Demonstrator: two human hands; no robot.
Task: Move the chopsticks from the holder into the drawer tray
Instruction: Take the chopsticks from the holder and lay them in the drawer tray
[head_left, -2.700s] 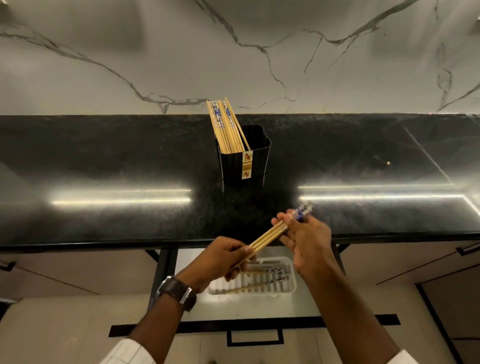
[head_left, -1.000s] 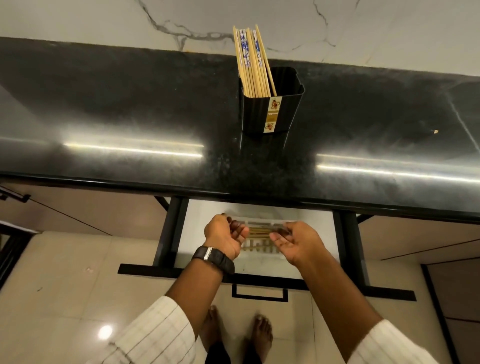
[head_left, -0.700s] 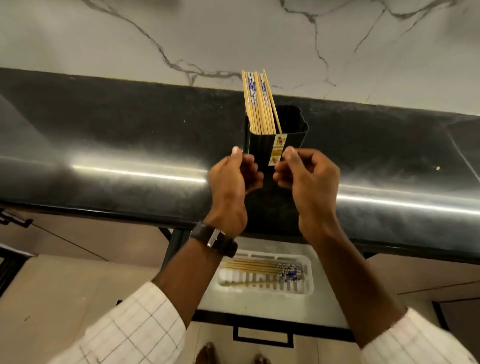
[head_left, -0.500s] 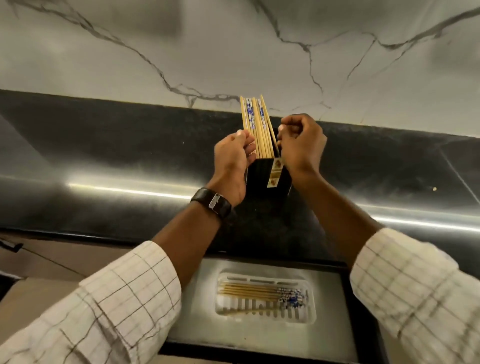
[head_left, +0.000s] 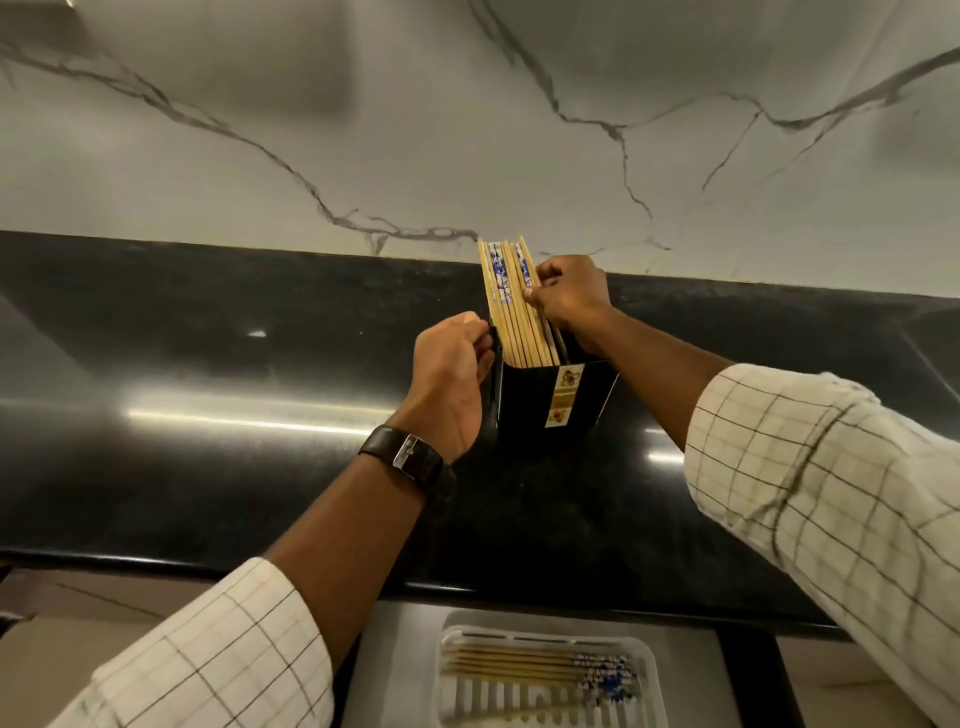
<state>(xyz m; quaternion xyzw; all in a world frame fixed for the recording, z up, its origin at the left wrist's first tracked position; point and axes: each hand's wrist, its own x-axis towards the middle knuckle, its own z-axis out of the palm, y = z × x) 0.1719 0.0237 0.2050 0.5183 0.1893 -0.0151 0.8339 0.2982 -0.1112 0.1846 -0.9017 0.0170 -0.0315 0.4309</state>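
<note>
A black holder (head_left: 530, 400) with a yellow label stands on the black countertop (head_left: 208, 467), with several wooden chopsticks (head_left: 511, 306) with blue-white tops upright in it. My left hand (head_left: 449, 379) grips the holder's left edge. My right hand (head_left: 569, 293) pinches the rightmost chopsticks near their tops. Below the counter edge, a white slotted tray (head_left: 652, 675) in the open drawer (head_left: 395, 670) holds several chopsticks (head_left: 519, 665) lying flat.
A white marble wall with grey veins (head_left: 467, 130) rises right behind the holder. Checked sleeves cover both my forearms, and a dark watch (head_left: 408, 460) sits on my left wrist. The drawer's dark frame (head_left: 748, 675) shows at the right of the tray.
Both hands let go of chopsticks in the tray and rose to the holder. My left hand dropped from the chopstick tops to the holder's edge; my right hand closed on the rightmost sticks.
</note>
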